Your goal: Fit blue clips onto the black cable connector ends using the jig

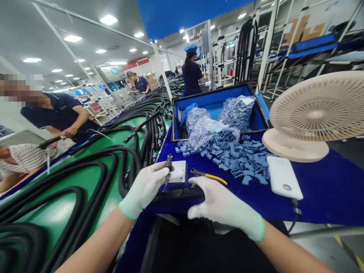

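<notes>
My left hand (148,185), in a white glove with a green cuff, pinches a small dark fitting with silver rings (168,161), held upright. Just behind it is a pale metal block (179,171) on the blue table. My right hand (222,204), gloved the same way, has its fingers spread and nothing in them. Beyond its fingertips lie pliers with a yellow handle (214,178). A black bar-like piece (182,193) runs along the table's front edge between the hands; whether either hand touches it I cannot tell.
Loose blue plastic pieces (227,153) spill before a black-rimmed bin (218,91) holding bagged parts. A beige fan (315,113) and a white device with a cable (284,177) stand right. Black hoses (96,167) cover the green bench left, where a co-worker (61,113) handles a hose.
</notes>
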Tool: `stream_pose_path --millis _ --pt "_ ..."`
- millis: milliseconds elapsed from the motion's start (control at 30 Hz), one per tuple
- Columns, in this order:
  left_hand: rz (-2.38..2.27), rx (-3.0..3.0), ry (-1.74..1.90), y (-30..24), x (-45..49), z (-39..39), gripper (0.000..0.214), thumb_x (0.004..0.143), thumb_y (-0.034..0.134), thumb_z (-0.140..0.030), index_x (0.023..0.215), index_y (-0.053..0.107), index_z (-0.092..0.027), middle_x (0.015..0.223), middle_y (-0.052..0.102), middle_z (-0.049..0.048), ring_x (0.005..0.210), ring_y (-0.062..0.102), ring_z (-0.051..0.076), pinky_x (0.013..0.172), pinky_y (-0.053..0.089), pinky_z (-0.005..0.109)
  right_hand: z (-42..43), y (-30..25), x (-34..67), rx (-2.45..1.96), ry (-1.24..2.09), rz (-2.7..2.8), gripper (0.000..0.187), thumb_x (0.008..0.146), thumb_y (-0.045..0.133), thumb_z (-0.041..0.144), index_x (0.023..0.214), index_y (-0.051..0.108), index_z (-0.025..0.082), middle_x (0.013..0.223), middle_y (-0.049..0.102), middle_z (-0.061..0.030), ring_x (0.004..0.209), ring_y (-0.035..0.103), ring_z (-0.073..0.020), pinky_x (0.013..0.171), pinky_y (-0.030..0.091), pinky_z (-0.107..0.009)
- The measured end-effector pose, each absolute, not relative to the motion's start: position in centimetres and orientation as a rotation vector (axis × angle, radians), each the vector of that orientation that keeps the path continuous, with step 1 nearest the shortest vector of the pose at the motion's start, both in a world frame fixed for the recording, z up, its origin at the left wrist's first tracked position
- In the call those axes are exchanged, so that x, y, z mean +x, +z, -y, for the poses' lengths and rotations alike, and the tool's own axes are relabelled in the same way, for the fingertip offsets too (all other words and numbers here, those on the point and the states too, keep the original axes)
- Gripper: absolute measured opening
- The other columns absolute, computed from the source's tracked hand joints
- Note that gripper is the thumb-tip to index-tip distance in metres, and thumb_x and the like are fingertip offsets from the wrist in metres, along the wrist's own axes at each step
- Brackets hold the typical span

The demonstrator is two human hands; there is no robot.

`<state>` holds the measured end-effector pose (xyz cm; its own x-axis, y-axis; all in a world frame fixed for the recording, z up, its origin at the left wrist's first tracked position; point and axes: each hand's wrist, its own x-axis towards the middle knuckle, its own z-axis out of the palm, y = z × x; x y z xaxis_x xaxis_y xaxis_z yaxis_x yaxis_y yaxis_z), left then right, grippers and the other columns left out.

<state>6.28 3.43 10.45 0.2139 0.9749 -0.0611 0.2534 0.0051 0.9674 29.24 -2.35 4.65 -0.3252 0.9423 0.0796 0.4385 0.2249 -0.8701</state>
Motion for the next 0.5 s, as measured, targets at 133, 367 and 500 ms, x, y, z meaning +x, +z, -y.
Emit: stream_pose_path --millis 133,367,500 --pt "-1.247 1.732 0.63 10.2 6.2 -2.5 0.037 0.09 0.068 -0.032 0.126 0.073 -0.024 0.121 0.075 0.0046 0.114 0.067 0.027 0.104 0.049 0.036 3.0 3.8 26.7 -1.046 1.622 1.246 0.036 0.082 0.065 0.023 0.117 0.059 0.017 0.085 0.068 -0.0035 0.078 0.071 -0.0228 0.067 0.059 -0.036" --pt "-1.004 2.088 0.473 9.4 6.8 -1.0 0.03 0.093 0.063 -0.021 0.118 0.077 -0.028 0.116 0.07 0.0055 0.108 0.064 0.024 0.096 0.052 0.035 2.1 3.5 26.1 -0.86 1.638 1.112 0.076 0.067 0.069 0.005 0.139 0.05 0.022 0.099 0.066 -0.0005 0.075 0.068 -0.0162 0.077 0.057 -0.035" --pt "-0.854 2.268 0.527 9.0 6.7 -1.1 0.028 0.096 0.058 -0.021 0.115 0.077 -0.028 0.103 0.068 0.0062 0.1 0.064 0.023 0.092 0.053 0.036 1.7 3.2 26.7 -0.755 1.697 1.146 0.086 0.062 0.071 0.001 0.142 0.049 0.024 0.099 0.064 0.0015 0.073 0.066 -0.017 0.071 0.056 -0.034"
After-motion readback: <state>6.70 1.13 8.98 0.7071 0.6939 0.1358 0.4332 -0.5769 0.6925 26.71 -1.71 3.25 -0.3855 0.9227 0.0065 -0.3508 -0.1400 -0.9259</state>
